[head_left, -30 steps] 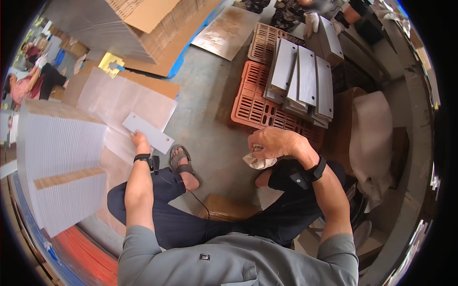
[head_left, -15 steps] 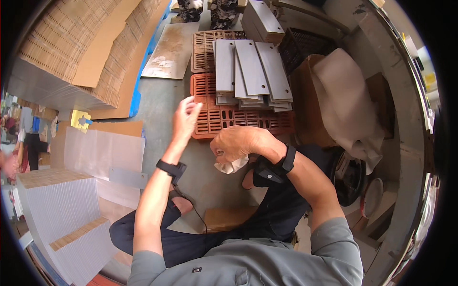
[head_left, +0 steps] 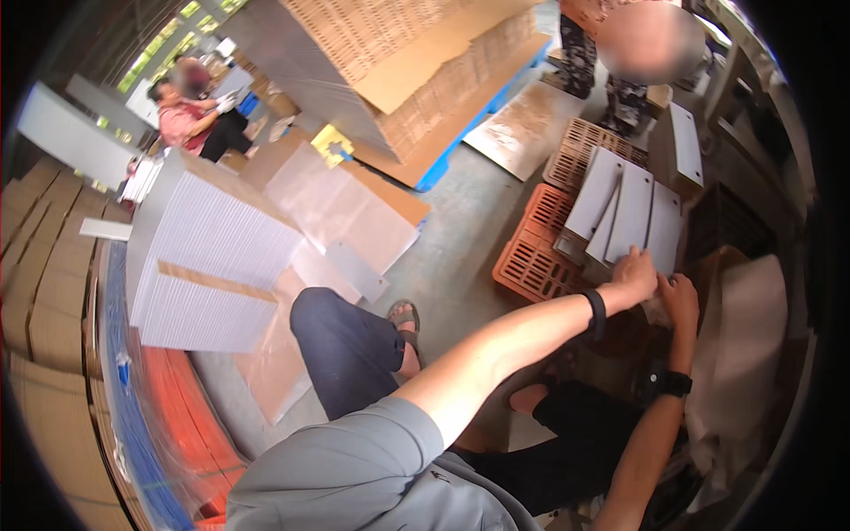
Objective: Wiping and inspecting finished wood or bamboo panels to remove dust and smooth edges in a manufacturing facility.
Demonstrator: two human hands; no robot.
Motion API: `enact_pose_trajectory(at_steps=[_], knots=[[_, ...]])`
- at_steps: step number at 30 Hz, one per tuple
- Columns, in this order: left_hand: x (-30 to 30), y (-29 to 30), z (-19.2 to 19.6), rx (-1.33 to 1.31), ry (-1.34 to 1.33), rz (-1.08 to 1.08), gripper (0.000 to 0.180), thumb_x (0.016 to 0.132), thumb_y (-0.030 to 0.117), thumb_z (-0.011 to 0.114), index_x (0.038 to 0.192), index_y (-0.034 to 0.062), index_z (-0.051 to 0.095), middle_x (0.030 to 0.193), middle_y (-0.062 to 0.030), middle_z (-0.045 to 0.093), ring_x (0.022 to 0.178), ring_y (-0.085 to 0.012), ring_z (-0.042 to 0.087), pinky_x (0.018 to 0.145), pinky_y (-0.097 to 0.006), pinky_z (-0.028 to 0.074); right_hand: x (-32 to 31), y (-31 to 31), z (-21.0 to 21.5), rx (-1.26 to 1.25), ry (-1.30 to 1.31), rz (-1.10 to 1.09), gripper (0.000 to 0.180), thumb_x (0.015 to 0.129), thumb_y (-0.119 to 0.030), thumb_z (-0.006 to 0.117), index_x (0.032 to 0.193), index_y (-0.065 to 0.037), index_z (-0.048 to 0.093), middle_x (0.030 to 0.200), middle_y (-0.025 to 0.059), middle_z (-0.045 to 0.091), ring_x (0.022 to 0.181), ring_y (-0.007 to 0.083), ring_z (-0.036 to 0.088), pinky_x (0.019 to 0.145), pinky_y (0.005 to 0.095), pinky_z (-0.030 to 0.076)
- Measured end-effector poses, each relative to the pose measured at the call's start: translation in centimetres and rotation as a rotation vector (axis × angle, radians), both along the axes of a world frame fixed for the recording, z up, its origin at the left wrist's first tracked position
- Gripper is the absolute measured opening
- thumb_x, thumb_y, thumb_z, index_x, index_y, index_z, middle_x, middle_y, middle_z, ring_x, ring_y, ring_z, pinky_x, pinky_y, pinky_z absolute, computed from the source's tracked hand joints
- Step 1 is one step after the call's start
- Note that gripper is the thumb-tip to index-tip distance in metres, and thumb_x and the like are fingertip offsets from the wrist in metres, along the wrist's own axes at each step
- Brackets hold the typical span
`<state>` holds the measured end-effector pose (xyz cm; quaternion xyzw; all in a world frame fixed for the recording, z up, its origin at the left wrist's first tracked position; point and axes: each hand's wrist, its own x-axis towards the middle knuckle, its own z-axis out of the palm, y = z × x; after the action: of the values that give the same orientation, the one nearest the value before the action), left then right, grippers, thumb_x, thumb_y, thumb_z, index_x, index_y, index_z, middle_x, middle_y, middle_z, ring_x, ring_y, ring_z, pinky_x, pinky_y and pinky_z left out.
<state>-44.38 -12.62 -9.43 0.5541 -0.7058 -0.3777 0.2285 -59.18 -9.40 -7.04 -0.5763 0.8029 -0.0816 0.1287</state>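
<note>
My left hand [head_left: 633, 278] and right hand [head_left: 679, 303] meet by the near end of the stacked boards, both with fingers curled. A crumpled off-white wad [head_left: 655, 312], cloth or paper, shows partly below them, beside my right hand; fingers hide most of it. What my left fingers hold, if anything, is hidden. The flat grey-white boards [head_left: 630, 217], with a small hole near one end, lie in side-by-side piles. They rest on an orange slatted plastic crate [head_left: 540, 237]. A paler slatted crate [head_left: 580, 146] adjoins it at the far side.
A tall stack of grey-white boards [head_left: 217, 248] stands at my left. Large cardboard stacks [head_left: 354, 71] sit on a blue pallet [head_left: 436, 173]. A crumpled pale sheet [head_left: 739, 336] drapes at right. Another person [head_left: 199, 115] sits far left; a second person [head_left: 580, 57] is beyond the crates.
My view has swung left, so the crates appear farther right. My left hand, held apart with fingers spread, has come together with my right hand near the boards. The wad is now mostly hidden.
</note>
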Motion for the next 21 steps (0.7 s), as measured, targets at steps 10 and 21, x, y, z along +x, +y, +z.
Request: enact_pose_trajectory(at_steps=[10,21], knots=[[-5.0,0.8,0.9,0.230,0.203,0.388,0.024,0.092,0.015,0.061,0.111,-0.0005,0.060,0.118,-0.0242,0.060,0.109,-0.0434,0.063,0.092,-0.052,0.053,-8.0,-1.9,-4.7,-0.059,-0.620,0.041,0.046,0.097,-0.037,0.062,0.081,0.005,0.069,0.070,0.0085,0.066,0.064,0.0149,0.058,0.063,0.0342,0.046],[2.6,5.3,2.5,-0.026,0.856,0.349,0.039,0.095,0.015,0.054,0.129,0.0026,0.042,0.108,-0.0236,0.061,0.103,-0.0299,0.062,0.088,-0.041,0.048,-2.5,-0.2,2.1,-0.026,-1.169,0.240,0.033,0.102,-0.027,0.061,0.113,0.004,0.065,0.089,0.0031,0.065,0.077,0.0110,0.061,0.067,0.0275,0.049]])
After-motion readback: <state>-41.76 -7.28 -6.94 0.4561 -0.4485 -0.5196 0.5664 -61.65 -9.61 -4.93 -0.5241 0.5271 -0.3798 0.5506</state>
